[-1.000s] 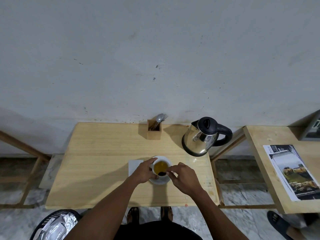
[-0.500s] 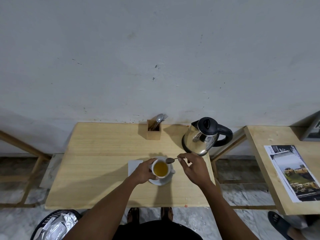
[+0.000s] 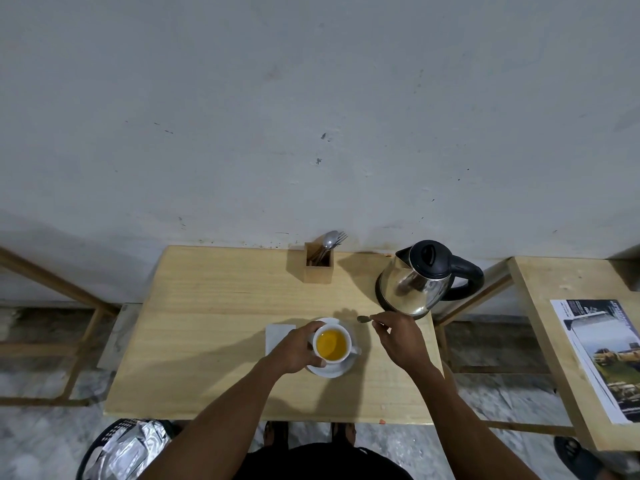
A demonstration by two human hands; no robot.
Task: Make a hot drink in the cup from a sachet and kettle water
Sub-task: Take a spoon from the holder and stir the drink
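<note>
Spoon (image 3: 363,319) now lifted clear right of cup (image 3: 331,345), pinched in right hand (image 3: 398,337); kettle (image 3: 420,278) just behind. Left hand (image 3: 294,348) wraps cup on saucer (image 3: 341,370); napkin (image 3: 277,336) beside.

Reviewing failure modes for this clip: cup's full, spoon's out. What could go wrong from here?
1. The spoon, pinched in the right hand, is probably wet and may drip on the table.
2. The cup looks nearly full of yellow drink; a nudge from the left hand gripping it could slop it onto the saucer.
3. The kettle stands close behind the right hand, an easy bump.
</note>
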